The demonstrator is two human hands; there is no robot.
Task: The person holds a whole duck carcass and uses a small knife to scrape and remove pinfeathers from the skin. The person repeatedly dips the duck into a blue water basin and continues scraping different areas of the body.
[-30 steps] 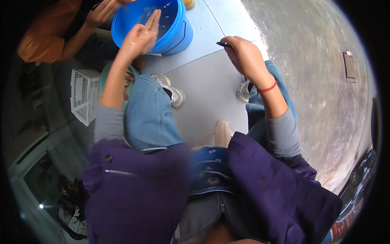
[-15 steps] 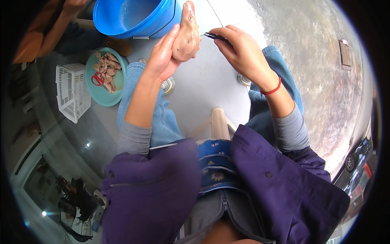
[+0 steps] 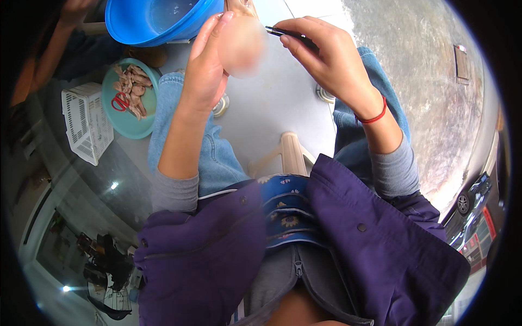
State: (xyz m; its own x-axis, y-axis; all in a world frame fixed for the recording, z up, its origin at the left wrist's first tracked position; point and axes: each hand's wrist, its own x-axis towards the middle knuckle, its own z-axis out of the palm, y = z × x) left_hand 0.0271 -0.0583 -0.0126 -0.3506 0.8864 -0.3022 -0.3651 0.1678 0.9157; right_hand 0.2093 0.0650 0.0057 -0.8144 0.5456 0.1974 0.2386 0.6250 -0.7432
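Up near the top edge, my left hand [image 3: 205, 68] is closed around a pale, smooth-skinned piece of meat [image 3: 241, 46], rounded below and narrowing upward. Its round part is blurred, and its upper end runs out of the picture. To the right of it, my right hand [image 3: 329, 54] pinches a pair of black tweezers [image 3: 280, 32]. The tweezers' tips point left, close beside the meat; whether they touch it I cannot tell.
A blue bucket [image 3: 163, 38] stands at the upper left. Below it are a teal basin [image 3: 133, 129] with several meat pieces and red-handled scissors [image 3: 120, 101], and a white plastic basket [image 3: 87, 122]. Another person's arm [image 3: 57, 46] shows at far left. A beige stool [image 3: 291, 155] lies between my knees.
Both hands have moved up a little, the left one also slightly leftward, carrying the meat partly past the top edge. The tweezers are nearer the meat. The view has shifted slightly.
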